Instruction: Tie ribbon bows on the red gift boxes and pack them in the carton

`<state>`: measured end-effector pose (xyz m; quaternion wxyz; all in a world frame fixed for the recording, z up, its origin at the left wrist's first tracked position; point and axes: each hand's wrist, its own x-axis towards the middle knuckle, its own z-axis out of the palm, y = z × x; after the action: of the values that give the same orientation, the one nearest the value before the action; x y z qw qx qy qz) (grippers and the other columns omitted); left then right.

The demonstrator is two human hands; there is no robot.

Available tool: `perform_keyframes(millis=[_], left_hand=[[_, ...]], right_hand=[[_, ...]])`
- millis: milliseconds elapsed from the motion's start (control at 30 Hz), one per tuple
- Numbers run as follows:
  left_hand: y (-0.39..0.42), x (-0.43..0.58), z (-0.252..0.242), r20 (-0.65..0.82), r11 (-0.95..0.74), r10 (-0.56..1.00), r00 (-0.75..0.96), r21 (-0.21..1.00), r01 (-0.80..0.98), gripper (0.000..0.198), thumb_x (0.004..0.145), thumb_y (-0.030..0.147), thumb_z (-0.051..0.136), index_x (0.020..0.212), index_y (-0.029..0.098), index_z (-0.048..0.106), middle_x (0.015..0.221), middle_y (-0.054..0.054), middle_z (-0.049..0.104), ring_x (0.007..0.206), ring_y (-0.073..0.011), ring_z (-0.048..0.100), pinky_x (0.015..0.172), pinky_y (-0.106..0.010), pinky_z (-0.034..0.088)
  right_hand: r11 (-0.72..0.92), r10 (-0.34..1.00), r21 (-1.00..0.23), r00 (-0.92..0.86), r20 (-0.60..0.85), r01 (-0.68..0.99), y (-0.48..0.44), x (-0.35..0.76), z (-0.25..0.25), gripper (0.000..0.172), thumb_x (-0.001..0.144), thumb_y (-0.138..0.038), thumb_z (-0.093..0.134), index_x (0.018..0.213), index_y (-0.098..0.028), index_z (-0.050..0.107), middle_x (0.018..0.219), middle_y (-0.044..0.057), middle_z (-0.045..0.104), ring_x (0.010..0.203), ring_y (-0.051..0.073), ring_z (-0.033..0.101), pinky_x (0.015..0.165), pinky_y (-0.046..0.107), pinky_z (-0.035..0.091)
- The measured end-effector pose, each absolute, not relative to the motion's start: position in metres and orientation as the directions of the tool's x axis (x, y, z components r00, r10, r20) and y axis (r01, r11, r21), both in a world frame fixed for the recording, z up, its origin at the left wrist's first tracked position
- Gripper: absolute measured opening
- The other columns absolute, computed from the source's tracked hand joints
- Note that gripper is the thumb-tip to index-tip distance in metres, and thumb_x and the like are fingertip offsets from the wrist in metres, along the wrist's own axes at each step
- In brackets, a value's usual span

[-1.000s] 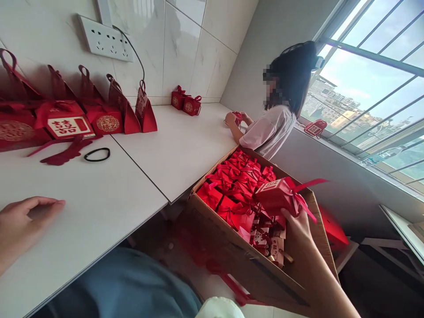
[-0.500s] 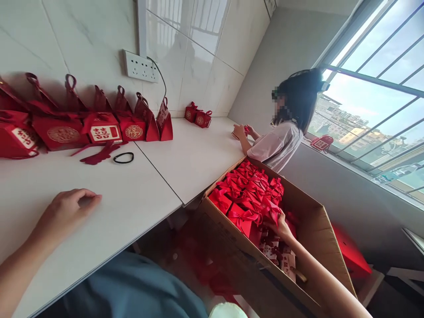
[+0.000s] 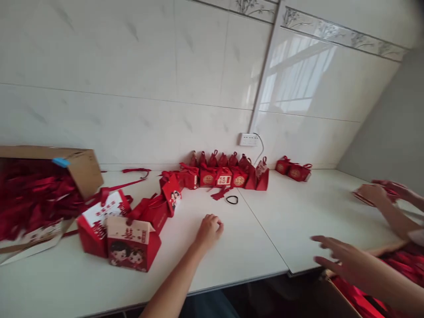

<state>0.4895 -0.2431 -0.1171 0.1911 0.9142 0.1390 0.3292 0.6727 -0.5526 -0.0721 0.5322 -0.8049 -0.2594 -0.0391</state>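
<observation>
My left hand (image 3: pixel 209 230) rests on the white table with its fingers curled in, and nothing shows in it. Just beyond it lie a black hair tie (image 3: pixel 232 200) and a dark red ribbon piece (image 3: pixel 220 193). My right hand (image 3: pixel 341 254) is over the table's front edge, fingers stretched out and apart, holding nothing. Below the right forearm is a cardboard box (image 3: pixel 341 296) of red gift boxes with ribbons. To the left of my left hand stand a red gift box with a cartoon couple (image 3: pixel 130 247) and a white-topped gift box (image 3: pixel 96 229).
Against the tiled wall stands a row of red gift boxes (image 3: pixel 208 179). Two small red boxes (image 3: pixel 298 172) sit further right. A carton (image 3: pixel 86 170) full of dark red ribbons lies at the left. On the right, a co-worker's hands (image 3: pixel 376 194) hold a flat red piece.
The view has swung left. My right hand has left the red gift boxes in the cardboard box and come up open and without anything. My left hand stays curled on the table.
</observation>
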Motion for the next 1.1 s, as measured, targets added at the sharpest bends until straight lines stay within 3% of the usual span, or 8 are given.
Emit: perform_keyframes(millis=[33,100,300,433,633,800,933,1100], left_hand=[[-0.248,0.484,-0.115,0.561,-0.891,0.380,0.735,0.435,0.129,0.009,0.075,0.012,0.053,0.069,0.019,0.056,0.073,-0.005,0.064,0.076,-0.0195,0.060,0.070,-0.034,0.051],[-0.260,0.464,-0.109,0.586,-0.901,0.364,0.724,0.420,0.114,0.008,0.076,0.012,0.053,0.075,0.019,0.056,0.079,-0.005,0.064,0.080,-0.0186,0.060,0.074,-0.034,0.051],[-0.264,0.351,-0.086,0.896,-0.973,0.225,0.384,0.183,0.143,0.026,0.077,0.011,0.051,0.099,0.024,0.052,0.096,-0.008,0.058,0.101,-0.0227,0.054,0.087,-0.040,0.048],[-0.226,0.286,-0.089,0.850,-0.774,0.527,-0.016,0.488,0.404,0.025,0.084,0.021,0.047,0.109,0.026,0.047,0.112,-0.011,0.051,0.111,-0.0249,0.049,0.089,-0.042,0.046],[-0.200,0.268,-0.116,0.505,-0.463,0.832,-0.229,0.860,0.215,0.036,0.088,0.041,0.038,0.116,0.020,0.042,0.125,-0.015,0.049,0.113,-0.0238,0.050,0.094,-0.040,0.043],[-0.202,0.269,-0.114,0.392,-0.385,0.916,-0.087,0.919,0.089,0.042,0.085,0.050,0.036,0.103,0.017,0.054,0.108,-0.012,0.063,0.103,-0.0230,0.059,0.090,-0.036,0.046],[-0.197,0.270,-0.111,0.278,-0.303,0.950,0.143,0.931,0.205,0.042,0.080,0.052,0.038,0.085,0.017,0.060,0.089,-0.009,0.069,0.080,-0.0225,0.066,0.074,-0.035,0.053],[-0.196,0.274,-0.116,0.332,-0.449,0.890,0.312,0.759,0.472,0.026,0.076,0.042,0.046,0.081,0.021,0.060,0.084,-0.005,0.070,0.084,-0.0218,0.067,0.076,-0.033,0.053]], right_hand=[[-0.352,0.567,-0.779,0.781,0.263,0.518,-0.523,0.666,-0.066,0.035,0.046,-0.041,0.085,0.075,-0.027,0.071,0.070,0.003,0.068,0.057,0.020,0.060,0.060,0.036,0.050],[-0.329,0.848,-0.630,0.513,0.129,0.703,-0.460,0.644,-0.057,0.027,0.058,-0.042,0.077,0.081,-0.029,0.071,0.068,0.002,0.069,0.058,0.022,0.062,0.059,0.035,0.049],[0.065,0.981,-0.642,0.069,0.181,0.764,-0.309,0.538,-0.059,0.025,0.081,-0.042,0.053,0.089,-0.019,0.062,0.087,0.009,0.068,0.074,0.022,0.064,0.066,0.035,0.050],[0.266,0.919,-0.733,0.064,0.389,0.626,-0.274,0.461,-0.059,0.042,0.077,-0.046,0.059,0.108,-0.019,0.049,0.110,0.012,0.058,0.091,0.022,0.060,0.072,0.036,0.052],[0.196,0.926,-0.715,0.114,0.361,0.671,-0.258,0.412,-0.067,0.021,0.080,-0.025,0.052,0.098,-0.019,0.045,0.098,0.011,0.060,0.088,0.025,0.060,0.076,0.041,0.049],[0.185,0.931,-0.753,0.132,0.339,0.631,-0.292,0.429,-0.077,0.014,0.078,-0.026,0.049,0.090,-0.021,0.042,0.089,0.006,0.060,0.076,0.020,0.059,0.068,0.034,0.050],[0.127,0.921,-0.698,0.178,0.347,0.705,-0.337,0.458,-0.088,0.025,0.074,-0.025,0.049,0.098,-0.020,0.045,0.090,0.007,0.059,0.078,0.020,0.059,0.065,0.032,0.050],[-0.230,0.738,-0.696,0.589,0.331,0.680,-0.392,0.570,-0.112,0.042,0.072,-0.038,0.052,0.107,-0.017,0.048,0.087,0.008,0.064,0.059,0.019,0.058,0.051,0.031,0.049]])
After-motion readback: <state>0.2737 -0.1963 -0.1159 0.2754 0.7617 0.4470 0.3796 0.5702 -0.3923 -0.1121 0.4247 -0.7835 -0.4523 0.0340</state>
